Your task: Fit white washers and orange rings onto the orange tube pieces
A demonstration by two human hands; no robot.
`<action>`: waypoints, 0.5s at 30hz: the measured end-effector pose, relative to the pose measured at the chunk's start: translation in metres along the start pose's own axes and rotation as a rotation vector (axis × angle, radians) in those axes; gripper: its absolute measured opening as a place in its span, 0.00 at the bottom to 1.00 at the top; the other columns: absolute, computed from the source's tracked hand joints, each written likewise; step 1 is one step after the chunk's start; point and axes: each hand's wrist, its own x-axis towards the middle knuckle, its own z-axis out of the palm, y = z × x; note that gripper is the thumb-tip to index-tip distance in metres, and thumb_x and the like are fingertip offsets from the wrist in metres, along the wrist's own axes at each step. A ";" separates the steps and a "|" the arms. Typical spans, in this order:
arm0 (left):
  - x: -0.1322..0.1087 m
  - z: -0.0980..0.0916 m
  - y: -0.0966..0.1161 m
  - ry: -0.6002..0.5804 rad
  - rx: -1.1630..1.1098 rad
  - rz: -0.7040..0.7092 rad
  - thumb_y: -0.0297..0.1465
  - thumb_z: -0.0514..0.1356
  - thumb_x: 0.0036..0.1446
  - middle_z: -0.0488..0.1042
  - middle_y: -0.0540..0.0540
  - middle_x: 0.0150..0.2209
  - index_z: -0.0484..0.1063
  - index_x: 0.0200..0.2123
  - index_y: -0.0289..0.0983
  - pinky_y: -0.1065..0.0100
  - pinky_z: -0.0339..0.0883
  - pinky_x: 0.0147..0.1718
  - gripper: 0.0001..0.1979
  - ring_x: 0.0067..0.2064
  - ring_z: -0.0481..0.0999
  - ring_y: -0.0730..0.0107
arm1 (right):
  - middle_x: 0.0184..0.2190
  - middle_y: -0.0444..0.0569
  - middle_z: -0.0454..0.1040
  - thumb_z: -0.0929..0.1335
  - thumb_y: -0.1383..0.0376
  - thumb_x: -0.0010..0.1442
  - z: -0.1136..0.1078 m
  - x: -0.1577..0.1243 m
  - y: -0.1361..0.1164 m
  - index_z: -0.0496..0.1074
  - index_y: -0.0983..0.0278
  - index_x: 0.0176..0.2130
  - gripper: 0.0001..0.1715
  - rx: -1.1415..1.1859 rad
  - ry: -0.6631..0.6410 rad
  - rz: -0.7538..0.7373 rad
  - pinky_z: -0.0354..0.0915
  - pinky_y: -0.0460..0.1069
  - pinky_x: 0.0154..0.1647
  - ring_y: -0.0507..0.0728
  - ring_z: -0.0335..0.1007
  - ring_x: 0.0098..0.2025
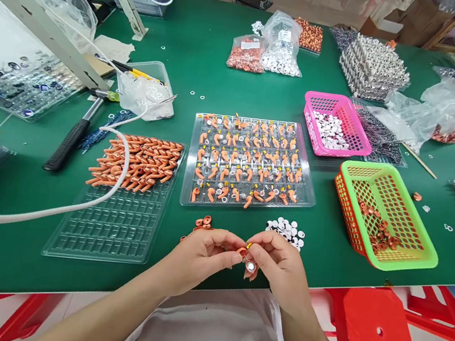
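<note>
Near the table's front edge, my left hand [208, 256] pinches a small orange part [242, 251] between thumb and fingers. Touching it from the other side, my right hand [279, 264] is closed on a small piece with a round silver-white disc [251, 266] and a yellow bit. Just beyond my hands lie a pile of white discs [287, 230] and a few copper-coloured caps [203, 222]. Farther back, a clear tray [312, 197] holds rows of orange hook-shaped parts. Another clear tray [105, 232] at the left carries stacked copper-coloured parts.
A green basket [416, 253] with copper caps and a pink basket [310, 117] with white discs stand at the right. At the left are a hammer [70, 141], a white cable [76, 208] and a metal frame [48, 24]. Bags [247, 54] lie at the back.
</note>
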 end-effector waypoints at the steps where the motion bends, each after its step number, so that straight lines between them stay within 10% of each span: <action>1: 0.000 0.000 0.000 0.020 0.035 0.015 0.34 0.62 0.57 0.77 0.44 0.37 0.77 0.40 0.35 0.67 0.69 0.39 0.10 0.38 0.74 0.67 | 0.25 0.41 0.72 0.68 0.59 0.62 0.000 0.000 0.000 0.72 0.62 0.36 0.08 0.001 -0.002 0.005 0.70 0.44 0.23 0.49 0.72 0.22; 9: 0.001 0.004 -0.007 0.115 0.123 0.046 0.36 0.61 0.57 0.78 0.45 0.36 0.76 0.41 0.38 0.67 0.70 0.38 0.11 0.37 0.76 0.65 | 0.27 0.43 0.74 0.66 0.61 0.64 0.001 -0.003 0.000 0.72 0.61 0.38 0.07 -0.182 0.054 -0.068 0.73 0.45 0.27 0.50 0.74 0.26; 15: 0.005 0.009 0.000 0.145 -0.138 0.028 0.32 0.64 0.55 0.79 0.46 0.37 0.74 0.41 0.37 0.66 0.71 0.43 0.10 0.40 0.78 0.66 | 0.31 0.45 0.76 0.65 0.70 0.63 0.002 -0.003 -0.005 0.72 0.59 0.41 0.09 -0.561 0.111 -0.490 0.71 0.46 0.31 0.51 0.73 0.31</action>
